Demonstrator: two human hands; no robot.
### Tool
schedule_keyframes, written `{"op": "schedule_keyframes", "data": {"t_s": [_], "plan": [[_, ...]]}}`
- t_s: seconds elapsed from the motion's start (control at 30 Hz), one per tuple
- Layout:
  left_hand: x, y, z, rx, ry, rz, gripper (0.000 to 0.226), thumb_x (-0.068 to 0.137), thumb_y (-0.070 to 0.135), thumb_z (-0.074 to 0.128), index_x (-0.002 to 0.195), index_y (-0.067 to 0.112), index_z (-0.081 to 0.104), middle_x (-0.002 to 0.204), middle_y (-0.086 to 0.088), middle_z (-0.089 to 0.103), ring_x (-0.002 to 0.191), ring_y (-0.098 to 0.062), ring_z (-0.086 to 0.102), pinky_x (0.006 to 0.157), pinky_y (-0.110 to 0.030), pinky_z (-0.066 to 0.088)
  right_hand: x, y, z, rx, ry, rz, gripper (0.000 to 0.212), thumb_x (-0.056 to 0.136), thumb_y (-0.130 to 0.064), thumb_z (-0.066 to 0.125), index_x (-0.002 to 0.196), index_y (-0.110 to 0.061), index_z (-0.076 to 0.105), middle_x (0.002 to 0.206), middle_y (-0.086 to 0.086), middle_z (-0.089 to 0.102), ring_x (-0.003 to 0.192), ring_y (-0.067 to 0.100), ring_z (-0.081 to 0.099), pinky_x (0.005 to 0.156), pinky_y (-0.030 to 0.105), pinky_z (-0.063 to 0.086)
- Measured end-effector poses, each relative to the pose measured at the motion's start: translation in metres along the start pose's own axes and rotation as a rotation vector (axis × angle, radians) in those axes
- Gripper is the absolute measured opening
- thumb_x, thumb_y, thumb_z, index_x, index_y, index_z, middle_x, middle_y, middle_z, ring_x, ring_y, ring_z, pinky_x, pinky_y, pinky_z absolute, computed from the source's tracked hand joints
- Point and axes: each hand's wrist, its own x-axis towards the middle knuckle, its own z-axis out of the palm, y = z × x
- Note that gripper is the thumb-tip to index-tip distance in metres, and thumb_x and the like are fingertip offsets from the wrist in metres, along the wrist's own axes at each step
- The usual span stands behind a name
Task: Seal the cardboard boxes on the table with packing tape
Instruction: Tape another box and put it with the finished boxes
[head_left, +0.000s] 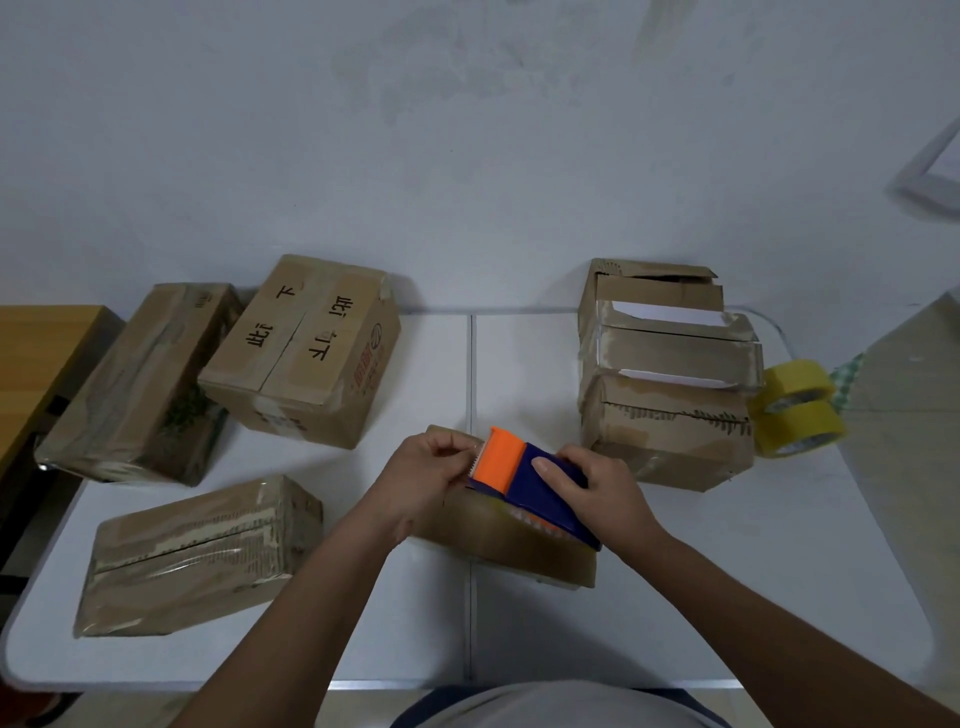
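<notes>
A flat cardboard box lies at the middle of the white table, partly hidden by my hands. Above it my right hand grips a blue tape dispenser with an orange front. My left hand pinches the clear tape end at the dispenser's toothed edge. Other cardboard boxes stand around: one at front left, two at back left, and a stack at the right.
Two yellow tape rolls lie stacked right of the box stack. A wooden surface adjoins the table's left end. The wall rises just behind the table. A seam runs down the table's middle.
</notes>
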Motion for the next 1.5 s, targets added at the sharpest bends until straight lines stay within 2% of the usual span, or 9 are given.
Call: {"op": "schedule_keyframes", "data": {"t_s": [0.1, 0.23, 0.37, 0.53, 0.67, 0.83, 1.03, 1.2, 1.5], "plan": [[0.001, -0.002, -0.006, 0.141, 0.054, 0.073, 0.015, 0.096, 0.006, 0.061, 0.089, 0.011, 0.074, 0.095, -0.005, 0.075, 0.093, -0.02, 0.071, 0.082, -0.032, 0.057, -0.001, -0.004, 0.002, -0.024, -0.003, -0.017, 0.043, 0.08, -0.066, 0.044, 0.088, -0.027, 0.058, 0.079, -0.009, 0.066, 0.07, 0.003, 0.064, 0.056, 0.015, 0.047], [0.001, -0.004, -0.013, 0.145, 0.047, 0.089, 0.019, 0.094, 0.003, 0.06, 0.089, 0.01, 0.076, 0.091, -0.006, 0.076, 0.091, -0.024, 0.072, 0.085, -0.037, 0.058, 0.001, -0.011, 0.002, -0.101, -0.026, -0.036, 0.053, 0.078, -0.072, 0.039, 0.09, -0.024, 0.058, 0.08, -0.006, 0.067, 0.071, 0.005, 0.065, 0.062, 0.023, 0.053], [-0.002, 0.003, -0.019, 0.036, 0.098, 0.072, 0.013, 0.092, 0.003, 0.065, 0.083, 0.008, 0.074, 0.079, -0.01, 0.073, 0.074, -0.018, 0.068, 0.069, -0.022, 0.055, 0.008, -0.013, -0.001, -0.18, -0.095, -0.03, 0.059, 0.077, -0.077, 0.035, 0.092, -0.024, 0.058, 0.083, -0.006, 0.067, 0.073, 0.006, 0.064, 0.063, 0.023, 0.053], [0.0, 0.002, -0.036, -0.051, 0.183, 0.071, 0.008, 0.091, 0.004, 0.067, 0.087, 0.001, 0.072, 0.067, -0.002, 0.067, 0.063, -0.005, 0.061, 0.062, -0.013, 0.051, 0.013, -0.015, -0.012, -0.288, -0.135, -0.02, 0.066, 0.076, -0.078, 0.032, 0.097, -0.022, 0.059, 0.088, -0.005, 0.068, 0.075, 0.007, 0.064, 0.071, 0.029, 0.058], [0.005, -0.004, -0.065, -0.09, 0.258, 0.066, 0.01, 0.091, 0.009, 0.069, 0.09, 0.0, 0.073, 0.071, -0.003, 0.067, 0.067, -0.007, 0.061, 0.064, -0.012, 0.051, 0.015, -0.015, -0.023, -0.379, -0.132, 0.003, 0.053, 0.086, -0.071, 0.039, 0.094, -0.024, 0.06, 0.084, -0.007, 0.066, 0.073, 0.005, 0.063, 0.066, 0.022, 0.053], [0.01, -0.021, -0.077, -0.11, 0.209, -0.04, 0.01, 0.092, 0.014, 0.068, 0.091, 0.005, 0.074, 0.08, -0.004, 0.07, 0.07, -0.009, 0.061, 0.069, -0.017, 0.051, 0.017, -0.021, -0.007, -0.51, -0.148, 0.038, 0.057, 0.086, -0.076, 0.039, 0.089, -0.023, 0.06, 0.077, -0.007, 0.063, 0.069, 0.009, 0.062, 0.07, 0.03, 0.056], [0.016, -0.047, -0.08, -0.109, 0.303, -0.077, 0.017, 0.093, 0.019, 0.068, 0.096, 0.004, 0.074, 0.085, -0.006, 0.07, 0.079, -0.015, 0.064, 0.072, -0.019, 0.051, 0.021, -0.032, 0.009, -0.609, -0.09, 0.039, 0.054, 0.087, -0.075, 0.039, 0.104, -0.025, 0.051, 0.091, -0.004, 0.065, 0.08, 0.013, 0.062, 0.066, 0.027, 0.051], [0.026, -0.061, -0.076, -0.082, 0.367, -0.066, 0.015, 0.095, 0.015, 0.065, 0.095, 0.002, 0.072, 0.08, -0.006, 0.067, 0.073, -0.015, 0.06, 0.07, -0.019, 0.05, 0.028, -0.042, 0.018, -0.688, -0.093, 0.038, 0.055, 0.088, -0.075, 0.037, 0.098, -0.023, 0.052, 0.092, -0.002, 0.066, 0.081, 0.015, 0.062, 0.073, 0.032, 0.054], [0.045, -0.091, -0.072, -0.043, 0.36, -0.099, 0.014, 0.095, 0.017, 0.064, 0.09, 0.007, 0.073, 0.083, -0.007, 0.07, 0.078, -0.017, 0.062, 0.073, -0.024, 0.05, 0.035, -0.051, 0.03, -0.787, -0.125, 0.073, 0.056, 0.089, -0.074, 0.035, 0.103, -0.022, 0.05, 0.096, 0.0, 0.066, 0.086, 0.019, 0.063, 0.073, 0.032, 0.052]]}}
